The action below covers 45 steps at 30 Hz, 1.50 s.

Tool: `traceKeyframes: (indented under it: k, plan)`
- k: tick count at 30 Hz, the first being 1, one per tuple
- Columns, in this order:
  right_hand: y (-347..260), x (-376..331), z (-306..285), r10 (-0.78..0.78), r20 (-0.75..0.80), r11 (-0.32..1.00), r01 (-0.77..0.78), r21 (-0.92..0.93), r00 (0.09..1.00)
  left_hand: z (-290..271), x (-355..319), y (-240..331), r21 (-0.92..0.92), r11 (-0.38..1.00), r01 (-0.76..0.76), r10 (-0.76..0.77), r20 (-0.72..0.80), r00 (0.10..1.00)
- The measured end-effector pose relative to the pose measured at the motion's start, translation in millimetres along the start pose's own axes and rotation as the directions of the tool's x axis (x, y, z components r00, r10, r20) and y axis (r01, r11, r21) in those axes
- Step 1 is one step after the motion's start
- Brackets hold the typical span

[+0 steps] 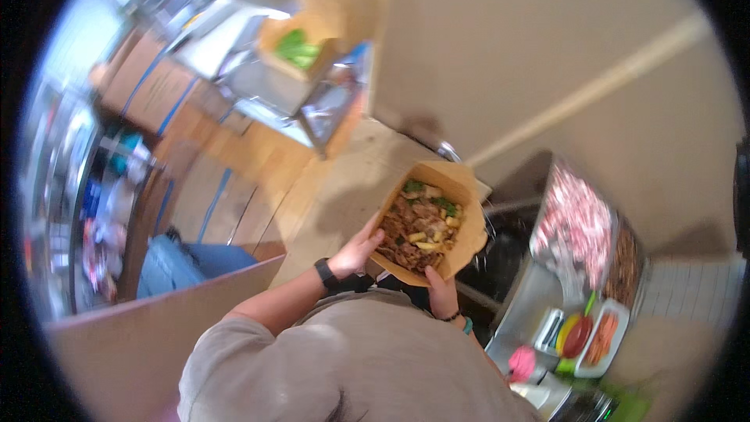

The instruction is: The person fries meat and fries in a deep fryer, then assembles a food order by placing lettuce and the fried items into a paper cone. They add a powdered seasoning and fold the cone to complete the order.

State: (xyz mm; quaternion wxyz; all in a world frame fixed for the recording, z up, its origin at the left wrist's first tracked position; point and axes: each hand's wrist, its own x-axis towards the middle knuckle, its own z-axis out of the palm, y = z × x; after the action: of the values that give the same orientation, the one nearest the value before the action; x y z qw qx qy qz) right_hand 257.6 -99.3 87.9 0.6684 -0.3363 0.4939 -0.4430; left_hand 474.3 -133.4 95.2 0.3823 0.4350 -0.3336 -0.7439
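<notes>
An opened brown paper takeout box [469, 253] is held up before my body, its flaps spread outward. Inside lies cooked food [422, 223]: browned meat pieces, yellowish chunks and some green leaves. My left hand [356, 250] grips the box's left side, with the thumb over the rim. On the near edge, toward the right, my right hand [442, 291] holds it too, thumb at the rim. The fingers under the box are hidden.
At right, a steel counter [517, 297] bears a tray of pinkish sliced meat [574, 215] and a white dish of orange strips [601, 337]. Another paper box with green leaves [297, 48] stands on a table at upper left. Cardboard boxes [148, 82] and a blue bin [176, 266] are left.
</notes>
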Motion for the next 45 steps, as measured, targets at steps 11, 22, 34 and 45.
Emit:
traceKeyframes:
  k: [11, 22, 34, 45]
  plan:
    - [-36.1, 132.2, 86.7, 0.206, 0.508, 0.972, -0.115, -0.205, 0.837, -57.3, -18.7, 20.5, -0.129, 0.918, -0.375, 0.275, -0.475, 0.836]
    - [-26.8, 214.3, 222.0, 0.457, 0.675, 0.849, -0.059, -0.524, 0.579, -133.7, -35.5, 34.8, 0.058, 0.829, -0.556, 0.333, -0.851, 0.407]
    - [33.4, 267.0, 456.9, 0.539, 0.727, 0.841, -0.237, -0.486, 0.426, -322.7, -104.1, 111.1, 0.166, 0.791, -0.589, 0.349, -0.913, 0.212]
    - [58.6, 301.9, 628.5, 0.620, 0.712, 0.785, -0.255, -0.565, 0.329, -459.3, -139.3, 153.7, 0.116, 0.734, -0.669, 0.319, -0.928, 0.190]
